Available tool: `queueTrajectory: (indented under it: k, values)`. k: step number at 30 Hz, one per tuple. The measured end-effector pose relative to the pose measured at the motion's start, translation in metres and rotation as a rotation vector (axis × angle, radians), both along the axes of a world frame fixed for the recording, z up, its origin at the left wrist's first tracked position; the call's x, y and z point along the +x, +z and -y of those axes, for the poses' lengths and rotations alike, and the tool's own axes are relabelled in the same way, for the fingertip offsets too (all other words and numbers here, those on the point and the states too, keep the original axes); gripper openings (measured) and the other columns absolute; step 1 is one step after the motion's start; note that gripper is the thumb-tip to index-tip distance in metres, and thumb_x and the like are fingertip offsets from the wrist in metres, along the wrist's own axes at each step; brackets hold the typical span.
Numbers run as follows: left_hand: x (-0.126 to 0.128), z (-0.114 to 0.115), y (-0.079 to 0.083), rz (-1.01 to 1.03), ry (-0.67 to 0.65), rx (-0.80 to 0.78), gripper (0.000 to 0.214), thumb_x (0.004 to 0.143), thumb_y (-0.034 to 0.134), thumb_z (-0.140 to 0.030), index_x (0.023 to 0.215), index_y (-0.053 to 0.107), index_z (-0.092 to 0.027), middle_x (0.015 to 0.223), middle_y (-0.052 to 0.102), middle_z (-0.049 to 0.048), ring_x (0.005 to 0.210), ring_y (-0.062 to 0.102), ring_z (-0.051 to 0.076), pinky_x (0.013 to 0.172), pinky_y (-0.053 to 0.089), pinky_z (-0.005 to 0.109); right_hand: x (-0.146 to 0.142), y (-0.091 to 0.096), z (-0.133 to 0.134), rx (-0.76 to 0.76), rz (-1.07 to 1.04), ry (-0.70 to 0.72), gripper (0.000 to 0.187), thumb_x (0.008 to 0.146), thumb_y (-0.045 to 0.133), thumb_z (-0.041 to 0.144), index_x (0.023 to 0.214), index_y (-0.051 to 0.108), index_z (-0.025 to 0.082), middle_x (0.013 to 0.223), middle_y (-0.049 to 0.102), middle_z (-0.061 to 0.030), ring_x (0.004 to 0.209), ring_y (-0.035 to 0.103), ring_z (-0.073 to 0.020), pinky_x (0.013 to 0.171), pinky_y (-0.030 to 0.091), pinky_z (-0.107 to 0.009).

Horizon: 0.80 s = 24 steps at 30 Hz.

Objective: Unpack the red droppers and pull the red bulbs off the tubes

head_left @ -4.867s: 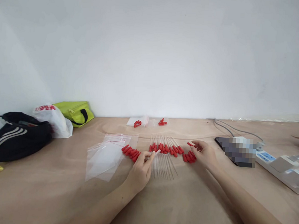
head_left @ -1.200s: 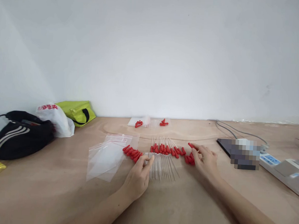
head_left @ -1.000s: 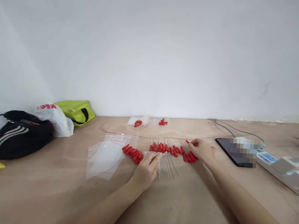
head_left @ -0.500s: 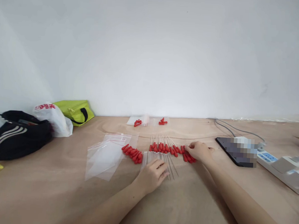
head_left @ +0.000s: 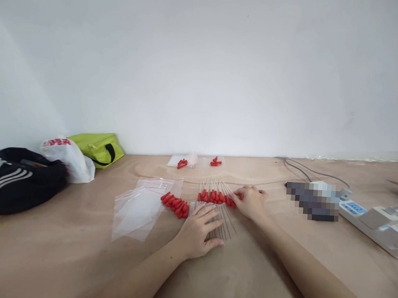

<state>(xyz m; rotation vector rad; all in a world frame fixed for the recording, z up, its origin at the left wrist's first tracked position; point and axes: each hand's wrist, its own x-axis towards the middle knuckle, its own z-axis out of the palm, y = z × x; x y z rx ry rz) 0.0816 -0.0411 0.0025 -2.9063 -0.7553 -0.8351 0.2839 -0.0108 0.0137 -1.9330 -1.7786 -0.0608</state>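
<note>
My left hand [head_left: 199,232] lies with fingers spread over a fan of thin, clear-looking rods [head_left: 226,227]; its palm hides part of them. At the right end of a row of small red bulb-shaped pieces [head_left: 212,196], my right hand [head_left: 251,202] is closed, thumb and fingertips bent against the end red bulbs [head_left: 232,202]. Whatever lies under that palm is hidden. More thin rods [head_left: 213,184] point away behind the row. A second cluster of red bulbs [head_left: 175,204] rests left of my left hand, beside flat clear zip bags [head_left: 141,210].
Against the wall, two small clear bags bear red bulbs [head_left: 182,163]. On the left stand a black bag [head_left: 21,183], a white plastic bag [head_left: 70,159] and a green bag [head_left: 99,149]. To the right lie a blurred phone [head_left: 312,201], a cable and a power strip [head_left: 373,222].
My right hand has shifted left along the row, and the red bulbs at its right end are now covered or moved. The left hand's fingers have spread wider over the rods.
</note>
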Motion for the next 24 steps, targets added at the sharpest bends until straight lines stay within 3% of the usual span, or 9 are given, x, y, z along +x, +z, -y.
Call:
queueTrajectory:
  k: [7,18,21,24]
  values:
    - [-0.007,0.000,-0.002,-0.011,0.004,-0.046,0.027,0.076,0.058,-0.033,0.100,0.060,-0.020,0.104,0.061,0.0067,0.108,0.050,0.024,0.096,0.034,0.048,-0.034,-0.004,0.001,0.078,0.104,0.062,0.032,0.080,0.045,0.043,0.070,0.068,0.025,0.075,0.063,-0.0066,0.082,0.051,-0.0234,0.080,0.022,-0.045]
    - [-0.013,0.002,0.002,0.026,-0.014,-0.060,0.037,0.076,0.057,-0.037,0.107,0.056,-0.018,0.109,0.058,0.0099,0.113,0.045,0.027,0.095,0.035,0.049,-0.035,-0.011,0.003,0.141,0.107,0.045,0.027,0.082,0.045,0.029,0.065,0.064,0.020,0.071,0.063,-0.0055,0.076,0.051,-0.0199,0.078,0.023,-0.041]
    - [-0.018,0.001,0.000,0.073,0.033,-0.011,0.033,0.080,0.052,-0.031,0.110,0.054,-0.017,0.111,0.056,0.0105,0.114,0.043,0.025,0.094,0.036,0.047,-0.030,-0.011,0.009,0.177,0.040,0.022,0.026,0.082,0.045,0.031,0.067,0.063,0.020,0.071,0.063,-0.0037,0.076,0.051,-0.0192,0.077,0.023,-0.039]
    - [-0.023,0.000,-0.001,0.114,0.110,0.051,0.033,0.083,0.047,-0.026,0.114,0.050,-0.017,0.114,0.054,0.0110,0.116,0.041,0.024,0.094,0.038,0.045,-0.019,-0.014,0.023,0.269,-0.029,0.101,0.022,0.083,0.045,0.029,0.073,0.063,0.022,0.074,0.063,-0.0016,0.078,0.051,-0.0174,0.078,0.022,-0.037]
